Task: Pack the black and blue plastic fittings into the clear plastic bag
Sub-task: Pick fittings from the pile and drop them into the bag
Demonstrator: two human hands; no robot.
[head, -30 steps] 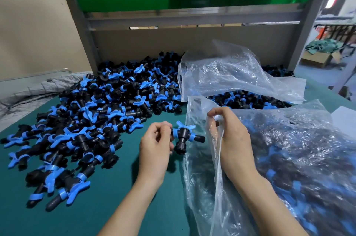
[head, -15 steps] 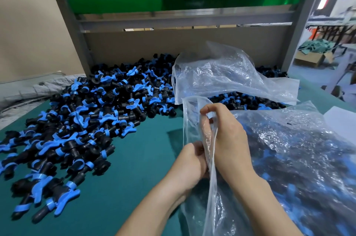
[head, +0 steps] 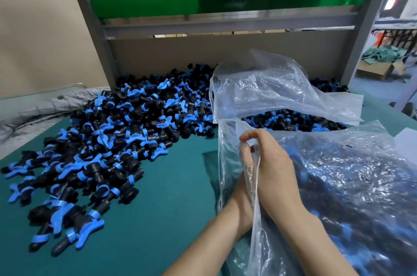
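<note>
A big pile of black and blue plastic fittings (head: 112, 140) covers the left and back of the green table (head: 162, 219). On the right lies the clear plastic bag (head: 352, 185), with many fittings showing dark through its film. My right hand (head: 273, 169) grips the bag's rim at the mouth and holds it up. My left hand (head: 241, 205) reaches into the mouth just below the right one. Its fingers are hidden behind the film and my right hand, so any fitting in them cannot be seen.
A second crumpled clear bag (head: 270, 90) lies over more fittings at the back. A grey metal frame (head: 97, 34) with a green panel stands behind the pile. Grey cloth (head: 33, 111) lies at the left edge, and a cardboard box (head: 379, 70) sits on the floor far right.
One second ago my left hand held a single fitting beside the bag mouth. It then moved right into the bag, and the fitting is now out of sight. My right hand kept its hold on the rim.
</note>
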